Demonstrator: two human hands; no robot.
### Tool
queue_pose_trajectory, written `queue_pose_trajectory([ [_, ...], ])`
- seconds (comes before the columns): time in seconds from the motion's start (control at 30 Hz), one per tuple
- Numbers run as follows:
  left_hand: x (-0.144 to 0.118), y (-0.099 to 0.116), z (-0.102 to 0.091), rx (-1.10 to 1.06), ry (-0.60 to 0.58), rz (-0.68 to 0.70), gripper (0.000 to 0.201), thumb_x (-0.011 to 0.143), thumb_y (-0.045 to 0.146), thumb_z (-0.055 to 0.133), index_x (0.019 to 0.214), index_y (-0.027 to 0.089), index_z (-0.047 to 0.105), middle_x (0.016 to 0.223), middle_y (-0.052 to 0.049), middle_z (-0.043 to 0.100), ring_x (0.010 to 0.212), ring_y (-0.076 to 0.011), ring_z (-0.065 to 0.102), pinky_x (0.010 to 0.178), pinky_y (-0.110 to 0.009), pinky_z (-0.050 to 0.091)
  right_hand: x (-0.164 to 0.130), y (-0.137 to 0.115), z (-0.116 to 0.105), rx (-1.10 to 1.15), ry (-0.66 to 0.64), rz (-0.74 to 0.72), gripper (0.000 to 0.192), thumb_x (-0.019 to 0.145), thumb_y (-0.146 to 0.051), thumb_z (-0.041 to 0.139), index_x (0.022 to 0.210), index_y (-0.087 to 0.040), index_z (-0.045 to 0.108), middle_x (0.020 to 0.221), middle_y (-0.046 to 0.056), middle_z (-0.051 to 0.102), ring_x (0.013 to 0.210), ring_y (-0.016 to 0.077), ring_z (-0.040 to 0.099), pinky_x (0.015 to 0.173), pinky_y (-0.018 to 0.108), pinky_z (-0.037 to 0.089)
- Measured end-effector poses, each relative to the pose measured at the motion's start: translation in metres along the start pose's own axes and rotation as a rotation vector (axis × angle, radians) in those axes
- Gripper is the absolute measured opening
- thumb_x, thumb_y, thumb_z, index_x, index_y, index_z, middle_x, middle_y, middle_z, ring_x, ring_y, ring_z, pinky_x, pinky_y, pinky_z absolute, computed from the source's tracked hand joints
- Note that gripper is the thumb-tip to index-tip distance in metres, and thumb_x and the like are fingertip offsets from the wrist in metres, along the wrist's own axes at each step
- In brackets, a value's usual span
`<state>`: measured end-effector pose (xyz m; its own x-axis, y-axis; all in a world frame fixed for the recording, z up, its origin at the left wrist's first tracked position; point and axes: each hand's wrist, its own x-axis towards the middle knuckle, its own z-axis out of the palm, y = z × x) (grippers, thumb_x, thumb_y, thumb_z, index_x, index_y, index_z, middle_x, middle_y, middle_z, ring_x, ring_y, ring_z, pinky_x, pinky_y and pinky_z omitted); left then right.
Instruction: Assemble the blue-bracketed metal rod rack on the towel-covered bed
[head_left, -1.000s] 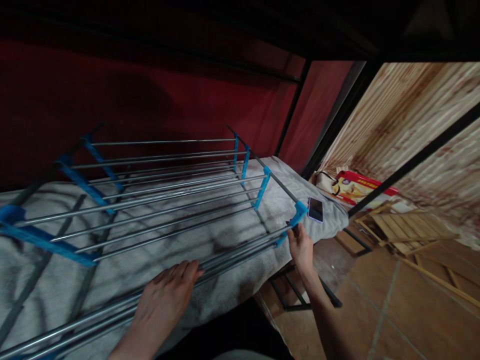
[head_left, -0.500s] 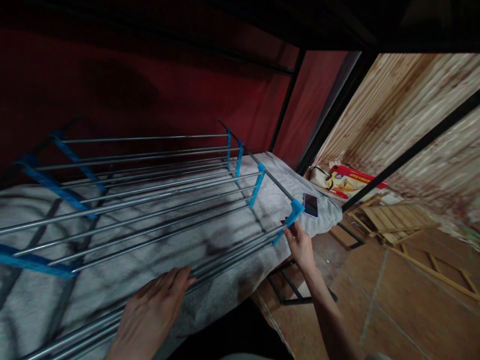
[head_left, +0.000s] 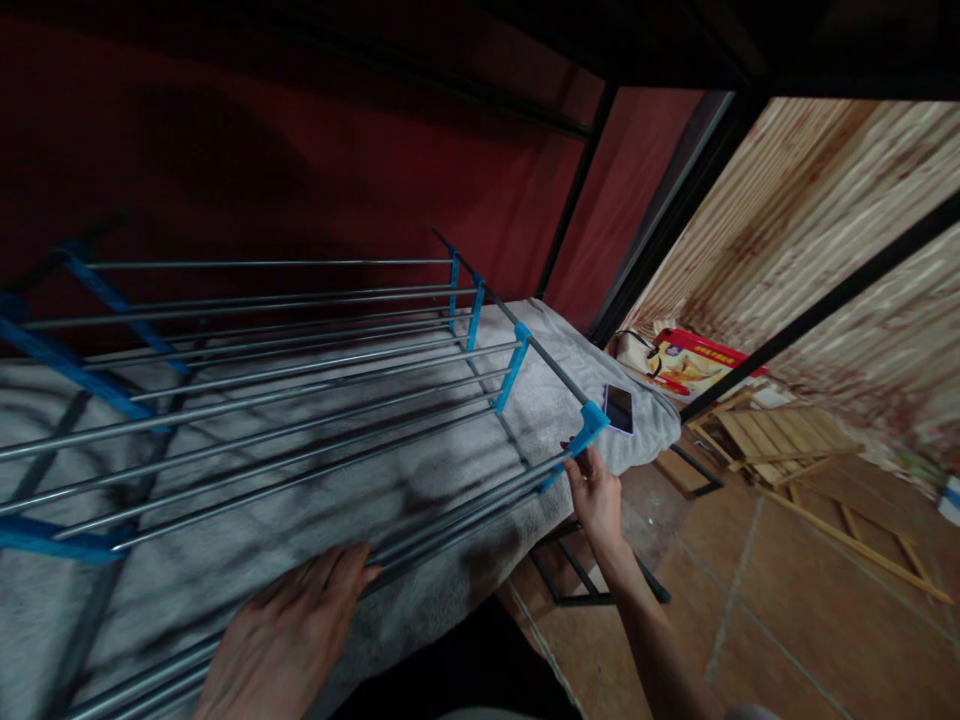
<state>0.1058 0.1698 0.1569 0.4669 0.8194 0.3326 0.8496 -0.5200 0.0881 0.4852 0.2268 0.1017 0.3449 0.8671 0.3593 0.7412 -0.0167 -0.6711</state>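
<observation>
Holding rack bracket [head_left: 594,424] near blanket edge [head_left: 651,440]: right hand [head_left: 597,497]; left hand [head_left: 289,625] atop rods [head_left: 450,525], grip unclear.

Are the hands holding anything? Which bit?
Yes, a metal rack: the right hand holds it by the blue corner piece. The left hand lies over the front rods; whether it grips them is hidden.

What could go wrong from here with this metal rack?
The right hand, at the blue corner bracket, might get pinched if that bracket swings. The metal rack rests on a grey blanket, so it could wobble if the left hand presses the near bars. The phone, seen close beside that bracket, could get knocked.
</observation>
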Motion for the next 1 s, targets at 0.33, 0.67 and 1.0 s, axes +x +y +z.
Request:
queue_pose_trajectory([
  [0.33,0.002,0.004,-0.004,-0.054,-0.169,-0.108,0.042,0.103,0.031,0.028,0.100,0.022,0.068,0.088,-0.004,0.076,0.080,-0.0215,0.073,0.068,-0.033,0.053,-0.002,0.002,0.003,-0.009,0.021,-0.015,0.036,0.095,-0.050,0.048,0.103,-0.018,0.063,0.087,0.010,0.074,0.077,0.0247,0.070,0.065,0.031,0.049],
  [0.67,-0.003,0.002,0.006,0.045,-0.117,-0.082,0.039,0.104,0.029,0.030,0.099,0.021,0.067,0.087,-0.005,0.073,0.076,-0.0216,0.070,0.067,-0.035,0.049,0.001,0.004,0.009,0.096,0.031,-0.019,0.028,0.093,-0.043,0.051,0.104,-0.021,0.063,0.093,0.010,0.074,0.085,0.0259,0.071,0.074,0.034,0.053],
  [1.0,-0.044,0.013,0.037,0.186,0.273,0.265,0.047,0.095,0.016,0.042,0.140,0.024,0.052,0.128,-0.007,0.066,0.116,-0.0237,0.060,0.107,-0.039,0.038,-0.002,0.012,0.011,0.213,-0.063,-0.032,0.030,0.093,-0.043,0.052,0.114,-0.022,0.059,0.107,0.009,0.073,0.095,0.0246,0.070,0.085,0.037,0.054],
])
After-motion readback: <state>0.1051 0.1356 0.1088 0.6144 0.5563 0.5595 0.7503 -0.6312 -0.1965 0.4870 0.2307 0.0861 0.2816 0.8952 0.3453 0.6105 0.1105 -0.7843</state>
